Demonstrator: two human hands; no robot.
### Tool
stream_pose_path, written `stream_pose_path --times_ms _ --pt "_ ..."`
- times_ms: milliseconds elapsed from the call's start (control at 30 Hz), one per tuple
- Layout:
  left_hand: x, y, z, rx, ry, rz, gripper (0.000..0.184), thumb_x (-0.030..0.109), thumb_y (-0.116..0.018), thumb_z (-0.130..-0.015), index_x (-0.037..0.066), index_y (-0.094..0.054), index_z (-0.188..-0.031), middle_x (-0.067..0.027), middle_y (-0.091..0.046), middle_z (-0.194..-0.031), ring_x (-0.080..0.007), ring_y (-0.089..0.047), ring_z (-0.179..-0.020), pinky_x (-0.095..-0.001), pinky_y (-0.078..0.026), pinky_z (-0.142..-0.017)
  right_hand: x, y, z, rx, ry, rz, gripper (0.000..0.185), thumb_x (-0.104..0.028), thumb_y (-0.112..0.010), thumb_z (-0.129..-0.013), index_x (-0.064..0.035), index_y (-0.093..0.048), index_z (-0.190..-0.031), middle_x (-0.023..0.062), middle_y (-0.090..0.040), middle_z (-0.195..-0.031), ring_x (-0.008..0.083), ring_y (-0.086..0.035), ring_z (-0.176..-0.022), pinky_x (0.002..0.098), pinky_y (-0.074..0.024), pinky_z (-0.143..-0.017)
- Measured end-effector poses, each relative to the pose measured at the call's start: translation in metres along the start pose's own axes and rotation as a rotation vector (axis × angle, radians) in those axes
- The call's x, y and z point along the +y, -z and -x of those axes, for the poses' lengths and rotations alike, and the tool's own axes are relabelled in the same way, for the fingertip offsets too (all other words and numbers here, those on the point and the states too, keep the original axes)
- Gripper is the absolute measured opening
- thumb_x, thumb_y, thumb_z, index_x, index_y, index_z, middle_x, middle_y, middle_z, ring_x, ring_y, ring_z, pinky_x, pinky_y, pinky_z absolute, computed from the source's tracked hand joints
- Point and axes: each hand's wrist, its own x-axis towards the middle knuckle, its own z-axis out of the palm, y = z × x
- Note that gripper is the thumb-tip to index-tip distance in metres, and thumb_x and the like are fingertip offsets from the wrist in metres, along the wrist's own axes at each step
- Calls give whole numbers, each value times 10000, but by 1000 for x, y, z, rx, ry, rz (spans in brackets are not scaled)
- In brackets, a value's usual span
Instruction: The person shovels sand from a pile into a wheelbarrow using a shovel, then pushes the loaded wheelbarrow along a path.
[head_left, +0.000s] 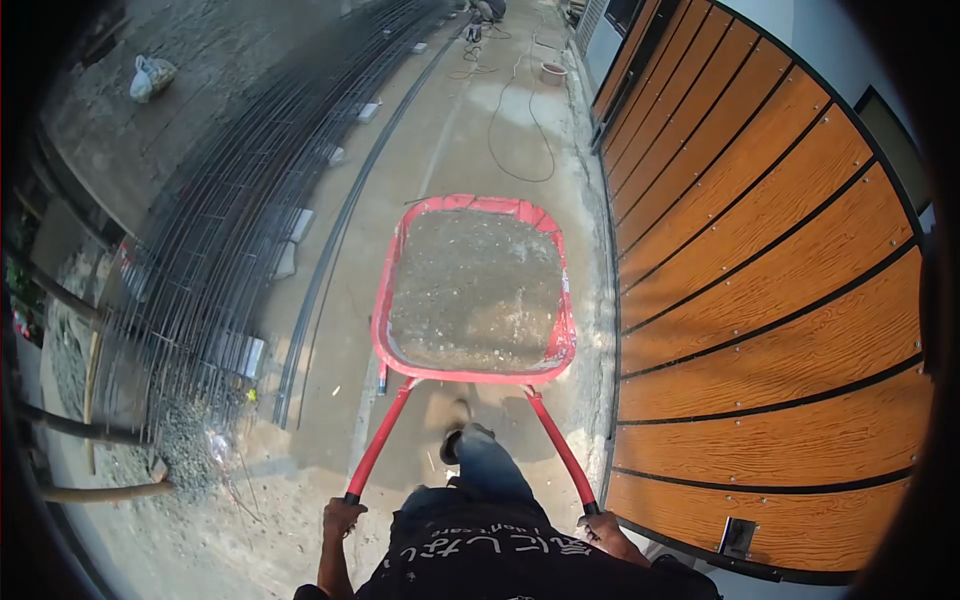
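A red wheelbarrow (384,300) stands in front of me, its tray holding grey, gravelly sand or concrete mix (475,285). My left hand (343,517) is wrapped round the black grip of the left handle (380,440). On the other side, my right hand (602,530) closes round the grip of the right handle (562,445). Both handles slope up from the tray toward my body. The wheel is hidden beneath the tray.
Long bundles of steel rebar (250,170) lie along the left, with a gravel heap (185,455) near their close end. A wood-plank gate (770,330) lines the right. Ahead are a cable (548,150), a bucket (552,73) and a crouching person (488,10).
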Motion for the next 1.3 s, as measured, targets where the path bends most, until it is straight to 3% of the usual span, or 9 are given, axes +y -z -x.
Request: stream_pose_path --times_ms 67,133,267,467,633,800,1033,1200,1300 --pt "30 -9 -9 -2 -13 58 273 276 -735 -619 45 -592 -644 -52 -571 -528 -141 -549 -428 -300 -457 -414 -40 19 -9 -70 57 -2 183 -52 -672 -659 -42 -490 -645 23 -441 -511 99 -386 -369 244 -274 -317" --pt "68 2 -26 11 -55 43 286 278 -733 -628 30 -592 -642 -60 -574 -533 -148 -556 -433 -297 -467 -422 -93 23 7 -4 147 89 196 -53 -680 -649 -41 -485 -638 27 -446 -510 101 -390 -368 243 -273 -315" --pt "121 23 -42 17 -93 64 275 260 -720 -645 12 -604 -654 -71 -583 -543 -152 -572 -445 -286 -465 -414 -142 18 -26 -20 165 37 205 -54 -683 -641 -42 -478 -634 32 -452 -516 101 -397 -374 245 -277 -316" --pt "172 19 -72 29 -102 53 292 264 -728 -630 1 -619 -696 -88 -602 -569 -168 -585 -457 -299 -471 -428 -187 26 -55 -46 133 -14 190 -61 -675 -650 -31 -487 -650 34 -441 -515 123 -403 -374 257 -287 -317" --pt "204 97 -79 76 -60 9 268 229 -717 -656 -6 -587 -662 -86 -578 -542 -157 -555 -420 -289 -430 -365 -208 -32 -47 -192 85 -127 183 -33 -651 -662 -47 -469 -650 24 -431 -525 110 -386 -362 246 -265 -311" --pt "228 97 -75 6 -66 9 263 227 -710 -653 2 -572 -654 -80 -568 -538 -163 -540 -402 -293 -421 -354 -234 -8 -29 -138 62 -98 190 -34 -653 -655 -53 -464 -648 20 -427 -520 101 -376 -358 247 -259 -302" --pt "256 120 -99 18 -10 12 252 219 -724 -642 15 -579 -673 -70 -568 -538 -156 -540 -409 -301 -429 -369 -265 -32 -49 -158 -3 -106 186 -40 -663 -635 -49 -477 -643 26 -431 -522 115 -390 -366 253 -271 -318" --pt "340 142 -124 22 -44 -41 277 239 -735 -650 23 -561 -647 -63 -560 -528 -152 -534 -404 -290 -423 -361 -329 -27 -60 -176 34 -164 168 -41 -648 -642 -52 -481 -631 24 -426 -523 117 -392 -371 247 -278 -323" --pt "352 163 -122 23 -59 -21 278 243 -729 -660 21 -562 -650 -63 -558 -527 -149 -533 -402 -294 -430 -365 -346 -40 -52 -205 0 -124 174 -37 -639 -640 -55 -467 -625 20 -422 -523 119 -384 -371 254 -280 -327"
